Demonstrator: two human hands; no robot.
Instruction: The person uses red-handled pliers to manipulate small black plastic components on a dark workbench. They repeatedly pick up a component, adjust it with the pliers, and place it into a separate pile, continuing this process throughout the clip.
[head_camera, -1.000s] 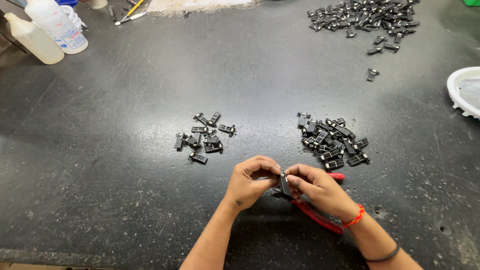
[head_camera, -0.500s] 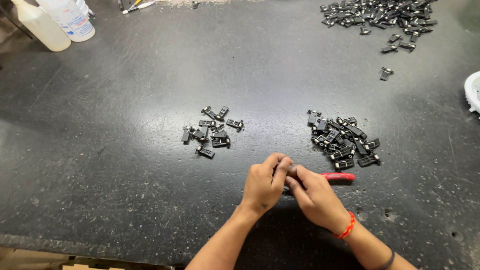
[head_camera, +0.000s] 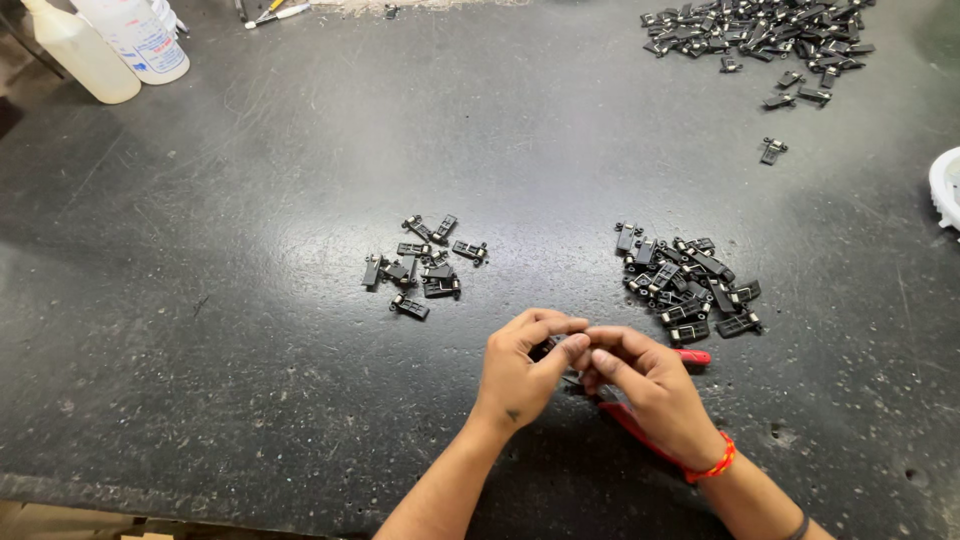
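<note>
My left hand (head_camera: 522, 372) and my right hand (head_camera: 646, 385) meet fingertip to fingertip low in the head view, pinching a small black part (head_camera: 553, 347) that is mostly hidden between them. A red-handled tool (head_camera: 690, 356) lies under my right hand, with one handle poking out to the right and the other running beneath my wrist. A small pile of black plastic parts (head_camera: 421, 265) lies just up-left of my hands. A denser pile of the same parts (head_camera: 685, 283) lies up-right, close to my right hand.
The dark speckled tabletop (head_camera: 250, 300) carries a large heap of black parts (head_camera: 760, 35) at the far right, with one stray part (head_camera: 772, 151) below it. Two white plastic bottles (head_camera: 110, 40) stand far left. A white dish rim (head_camera: 945, 185) shows at the right edge.
Both hands stayed together on the small part, the fingers shifting slightly. The red handle is more covered by my right hand. The camera tilted a little, moving the scene in the picture.
</note>
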